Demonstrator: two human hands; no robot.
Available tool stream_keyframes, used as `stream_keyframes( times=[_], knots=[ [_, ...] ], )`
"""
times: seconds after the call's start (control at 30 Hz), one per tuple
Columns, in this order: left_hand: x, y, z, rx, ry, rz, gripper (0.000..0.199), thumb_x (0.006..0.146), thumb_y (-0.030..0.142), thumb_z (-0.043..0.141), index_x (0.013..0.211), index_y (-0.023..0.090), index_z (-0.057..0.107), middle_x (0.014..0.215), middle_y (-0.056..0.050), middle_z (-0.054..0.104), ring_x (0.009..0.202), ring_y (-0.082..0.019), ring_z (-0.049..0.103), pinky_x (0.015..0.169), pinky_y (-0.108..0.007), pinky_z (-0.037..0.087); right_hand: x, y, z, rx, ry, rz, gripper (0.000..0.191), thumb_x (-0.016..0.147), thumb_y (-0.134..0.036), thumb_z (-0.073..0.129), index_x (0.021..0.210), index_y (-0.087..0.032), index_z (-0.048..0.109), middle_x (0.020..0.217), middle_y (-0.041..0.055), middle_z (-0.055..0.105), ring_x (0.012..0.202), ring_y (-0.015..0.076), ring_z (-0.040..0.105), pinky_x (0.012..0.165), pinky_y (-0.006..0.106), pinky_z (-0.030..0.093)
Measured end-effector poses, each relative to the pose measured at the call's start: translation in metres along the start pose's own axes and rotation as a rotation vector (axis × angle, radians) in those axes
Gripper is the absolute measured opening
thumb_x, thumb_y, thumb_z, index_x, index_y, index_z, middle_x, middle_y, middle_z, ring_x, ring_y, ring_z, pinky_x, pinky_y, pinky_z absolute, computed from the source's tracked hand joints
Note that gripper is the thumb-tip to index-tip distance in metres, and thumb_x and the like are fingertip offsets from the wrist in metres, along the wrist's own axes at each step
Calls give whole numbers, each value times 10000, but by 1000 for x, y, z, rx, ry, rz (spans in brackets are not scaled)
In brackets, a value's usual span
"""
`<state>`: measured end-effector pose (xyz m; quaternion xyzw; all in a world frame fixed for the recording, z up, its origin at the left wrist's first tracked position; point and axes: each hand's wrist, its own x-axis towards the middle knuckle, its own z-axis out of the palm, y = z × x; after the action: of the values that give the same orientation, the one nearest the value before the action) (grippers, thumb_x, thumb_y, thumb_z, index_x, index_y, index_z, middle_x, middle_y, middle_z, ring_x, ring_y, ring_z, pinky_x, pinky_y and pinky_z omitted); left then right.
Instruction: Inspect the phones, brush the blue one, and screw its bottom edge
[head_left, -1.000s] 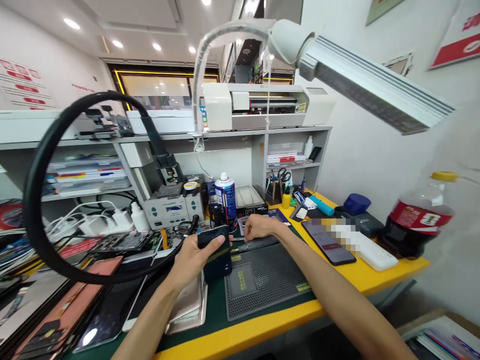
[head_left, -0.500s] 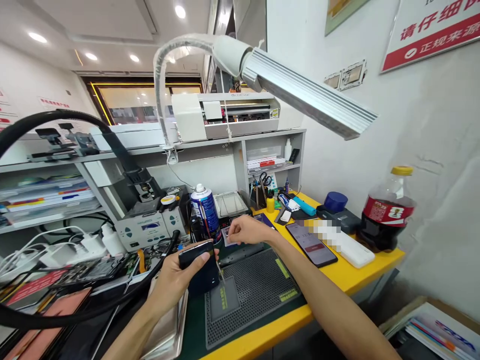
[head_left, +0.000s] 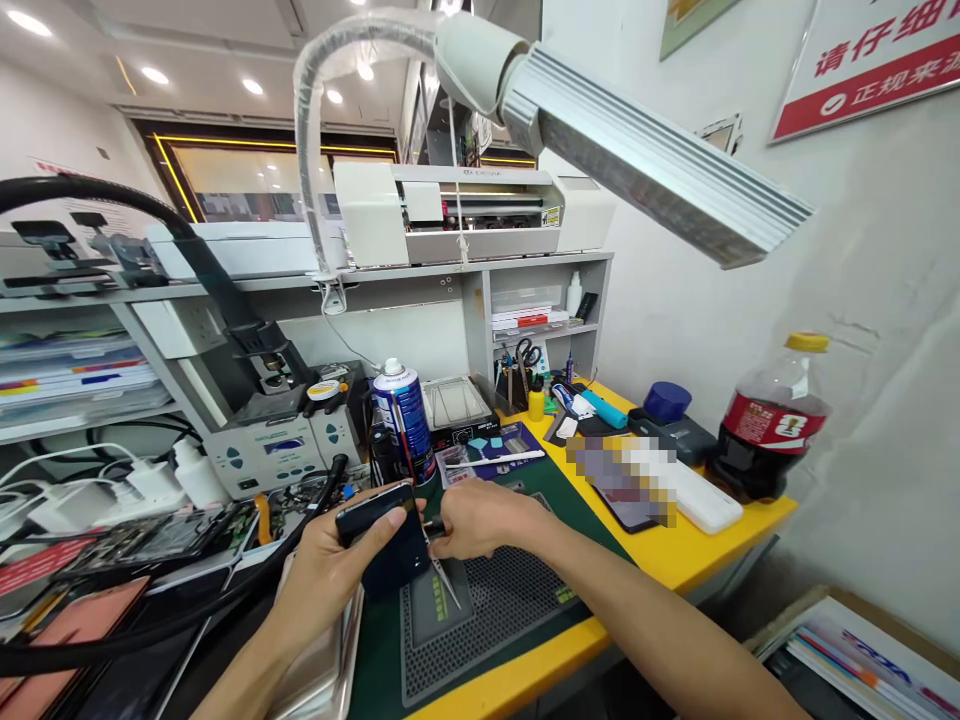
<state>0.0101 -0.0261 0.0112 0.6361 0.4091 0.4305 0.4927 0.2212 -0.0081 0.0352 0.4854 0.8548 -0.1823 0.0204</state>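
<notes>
My left hand [head_left: 334, 562] grips an upright dark smartphone [head_left: 386, 570], its thumb across the top of the glossy face. A pair of silver tweezers [head_left: 446, 582] points down and right from beside the phone's right edge; its upper end is hidden. My right hand [head_left: 487, 520] has its fingers closed just right of the phone, next to the tweezers. From those fingers pokes the end of a black pen-shaped tool [head_left: 433, 525]; most of it is hidden under the hand. Below both hands lies a grey perforated repair mat [head_left: 510, 600].
A blue spray can [head_left: 405, 420] stands behind the phone. Phone parts and opened phones [head_left: 180, 540] crowd the left. On the yellow desktop, another phone, a white box [head_left: 694, 490] and a cola bottle [head_left: 772, 425] sit at right. A lamp [head_left: 645, 150] hangs overhead.
My right hand has come down and toward me, from near the spray can onto the black pen-shaped tool on the mat. More of the tweezers shows. The camera view has shifted slightly.
</notes>
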Motion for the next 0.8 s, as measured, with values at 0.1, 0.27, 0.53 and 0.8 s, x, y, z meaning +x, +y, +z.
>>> stream_keyframes(
  times=[0.1,0.27,0.53,0.8],
  knots=[
    [-2,1,-2,40,-10,5,463,851,439,716,1230,174,696,1169,-105,727,1000,-273,697,909,-394,580,-3,3,-4,157,-105,-1,417,863,-439,572,557,-156,587,452,15,576,431,145,585,450,219,437],
    [-2,5,0,47,6,8,462,832,453,728,1199,174,710,1179,-105,723,1055,-291,684,907,-383,583,-3,5,-3,277,-288,-39,380,765,-527,680,695,-154,666,485,11,619,439,178,626,413,242,515],
    [-1,6,2,-18,88,82,412,812,446,745,1083,136,742,1102,-124,743,1024,-313,696,875,-413,590,2,16,-1,456,-289,41,222,722,-308,611,580,-138,606,506,18,622,394,149,593,367,237,516],
    [-8,19,9,34,63,152,322,876,385,689,1070,138,758,1099,-110,745,1020,-262,682,900,-341,540,-22,15,-31,975,160,-173,113,812,-256,589,818,-172,514,596,-6,660,482,173,673,443,252,553]
  ],
)
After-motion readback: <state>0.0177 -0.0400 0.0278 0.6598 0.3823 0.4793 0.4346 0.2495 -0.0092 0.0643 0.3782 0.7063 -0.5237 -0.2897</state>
